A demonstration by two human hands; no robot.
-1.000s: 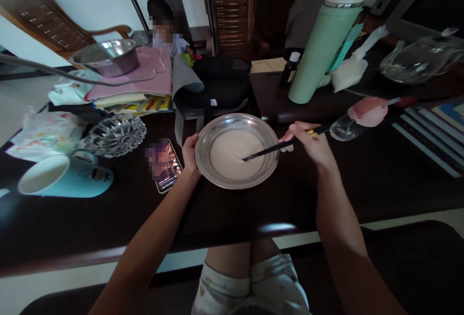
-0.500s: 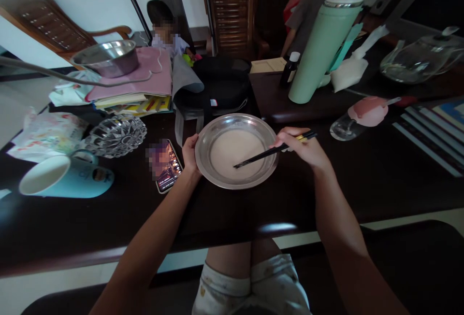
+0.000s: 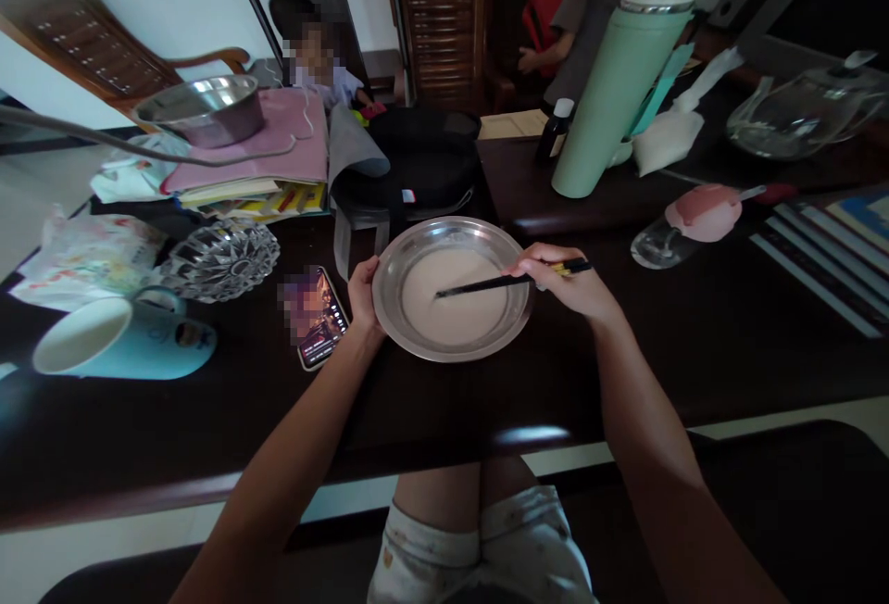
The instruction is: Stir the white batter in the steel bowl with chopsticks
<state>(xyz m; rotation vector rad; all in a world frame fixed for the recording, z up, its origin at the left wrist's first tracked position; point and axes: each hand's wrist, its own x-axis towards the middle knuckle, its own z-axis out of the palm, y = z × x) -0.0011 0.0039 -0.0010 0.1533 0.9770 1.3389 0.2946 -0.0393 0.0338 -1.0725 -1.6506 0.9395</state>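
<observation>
A round metal bowl (image 3: 455, 351) stands on the dark table, with a pale, milky liquid (image 3: 462, 312) in it. My left hand (image 3: 365, 294) grips the bowl's left rim. Closed round a pair of black chopsticks (image 3: 479, 284) is my right hand (image 3: 559, 280), above the bowl's right rim. The chopsticks slant down to the left, and their tips dip into the liquid left of its middle. Just left of my left hand lies a phone (image 3: 323, 321) with its screen lit.
Left are a light-blue mug (image 3: 139, 340), a glass dish (image 3: 226, 261) and papers under a steel basin (image 3: 201, 113). Behind the bowl sits a black bag (image 3: 417, 159). Rightward stand a green thermos (image 3: 618, 104), a pink-lidded cup (image 3: 701, 215) and books (image 3: 820, 261). Two people are beyond the table.
My right hand and the chopsticks have shifted left, their tips moving left and slightly up through the liquid. My left hand stays on the bowl. The person at the back right has moved an arm.
</observation>
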